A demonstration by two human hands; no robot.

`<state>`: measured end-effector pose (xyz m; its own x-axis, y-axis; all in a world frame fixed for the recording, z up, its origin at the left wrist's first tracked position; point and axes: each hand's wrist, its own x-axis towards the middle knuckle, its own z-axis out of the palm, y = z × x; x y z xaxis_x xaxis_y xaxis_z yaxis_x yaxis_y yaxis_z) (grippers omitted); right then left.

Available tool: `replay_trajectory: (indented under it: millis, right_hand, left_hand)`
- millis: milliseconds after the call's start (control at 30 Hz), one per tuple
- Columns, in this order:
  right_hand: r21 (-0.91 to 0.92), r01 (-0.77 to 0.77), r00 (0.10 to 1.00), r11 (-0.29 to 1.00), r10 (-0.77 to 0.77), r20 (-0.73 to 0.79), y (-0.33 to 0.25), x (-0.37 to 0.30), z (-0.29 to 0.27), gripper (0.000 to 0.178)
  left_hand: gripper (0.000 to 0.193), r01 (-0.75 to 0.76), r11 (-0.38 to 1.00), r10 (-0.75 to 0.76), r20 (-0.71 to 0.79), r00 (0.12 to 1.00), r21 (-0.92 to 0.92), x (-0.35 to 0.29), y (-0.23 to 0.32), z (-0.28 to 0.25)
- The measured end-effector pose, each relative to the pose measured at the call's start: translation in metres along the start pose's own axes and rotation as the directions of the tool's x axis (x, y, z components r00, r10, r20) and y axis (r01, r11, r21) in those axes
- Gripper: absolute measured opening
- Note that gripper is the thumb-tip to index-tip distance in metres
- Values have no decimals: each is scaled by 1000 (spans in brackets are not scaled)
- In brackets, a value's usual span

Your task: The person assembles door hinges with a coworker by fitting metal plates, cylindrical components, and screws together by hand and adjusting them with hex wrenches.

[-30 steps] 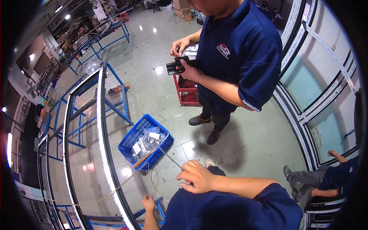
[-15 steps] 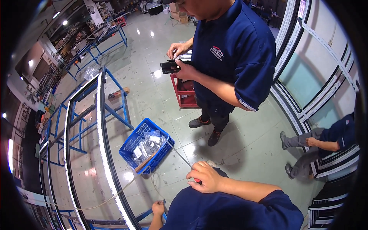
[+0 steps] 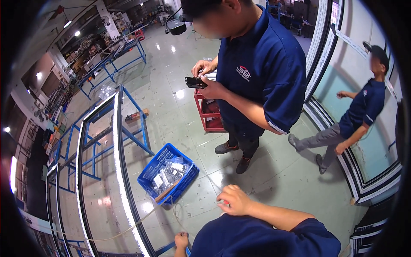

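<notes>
My right hand [image 3: 235,200] is closed in front of my chest around a red-handled screwdriver [image 3: 225,202]. Only a bit of its red handle shows clearly; its thin shaft is blurred. Low down by the window frame's near end, my left hand [image 3: 181,240] has its fingers curled; what they hold, if anything, is hidden. The tall black-and-white window frame [image 3: 123,171] slants past on the left, by blue stands. Between it and my right hand, a blue plastic crate [image 3: 193,175] on the floor holds several small bagged parts [image 3: 171,173] and a wooden strip.
A co-worker [image 3: 265,85] stands ahead, fingering a black part [image 3: 195,82], with a red cart [image 3: 209,115] alongside. Another person [image 3: 359,111] is by the large frames [image 3: 327,55] at right. A pale hose [image 3: 115,237] crosses the left frame. Blue benches [image 3: 113,64] stand farther back.
The view has shifted, so crate and frame appear lower. The person at right has come more fully into view, upright. My right hand still grips the screwdriver; the co-worker's black part sits lower.
</notes>
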<state>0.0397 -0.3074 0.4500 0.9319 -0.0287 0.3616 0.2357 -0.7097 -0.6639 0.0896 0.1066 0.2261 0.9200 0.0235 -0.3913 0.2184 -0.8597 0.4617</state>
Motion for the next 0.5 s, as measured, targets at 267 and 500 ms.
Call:
replay_trajectory:
  millis: [267, 500]
  right_hand:
    - [-407, -607, 769, 682, 634, -84, 196, -149, 18, 23]
    - [-618, -780, -24, 96, 983, 183, 249, -230, 14, 47]
  left_hand:
    - [33, 23, 993, -33, 82, 996, 116, 15, -19, 0]
    - [35, 63, 993, -61, -31, 998, 99, 59, -13, -21]
